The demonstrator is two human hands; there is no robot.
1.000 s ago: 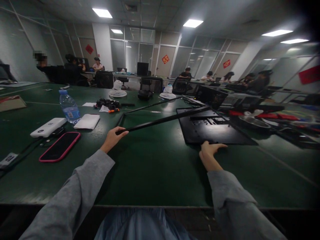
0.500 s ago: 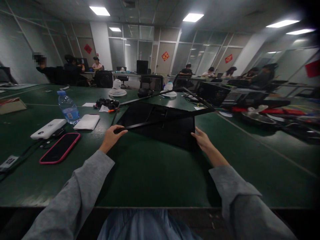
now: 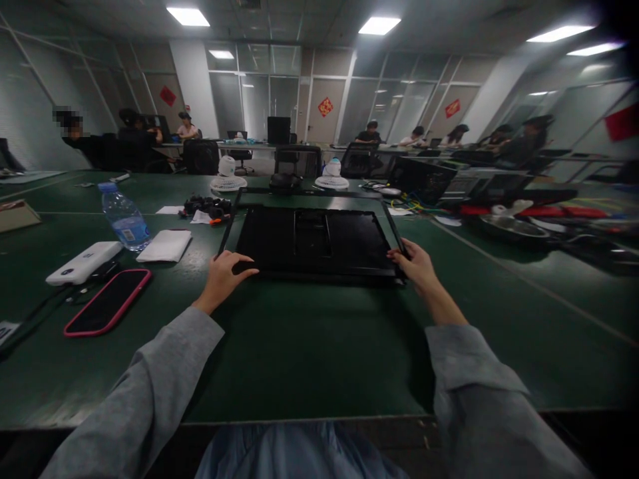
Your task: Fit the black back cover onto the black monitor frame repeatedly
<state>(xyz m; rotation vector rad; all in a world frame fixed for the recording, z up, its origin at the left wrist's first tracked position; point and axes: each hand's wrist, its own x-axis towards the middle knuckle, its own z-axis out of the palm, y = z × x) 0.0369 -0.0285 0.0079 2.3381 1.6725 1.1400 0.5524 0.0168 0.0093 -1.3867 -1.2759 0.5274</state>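
Note:
A thin black rectangular frame (image 3: 393, 223), like a monitor bezel, is held between my hands. Beneath and within its outline is a black panel (image 3: 269, 236), resembling a monitor's back cover, with a recessed middle section. My left hand (image 3: 222, 276) pinches the frame's near left corner between thumb and fingers. At the near right corner, my right hand (image 3: 417, 266) has its fingers closed round the frame, close to the panel's edge. Whether the right fingers also touch the panel I cannot tell. The frame's far bar stands beyond the panel's far edge.
On the left of the green table (image 3: 309, 359) are a water bottle (image 3: 124, 219), tissues (image 3: 164, 245), a white power bank (image 3: 84, 261) and a pink-edged phone (image 3: 107, 303). Two small white fans (image 3: 228, 178) stand behind. A pan (image 3: 514, 227) and cables lie right. Several people sit beyond.
The frame has swung from a slant to lie level and squared over the panel. The panel has turned straight too. My right hand has shifted from the panel's edge to the frame's corner.

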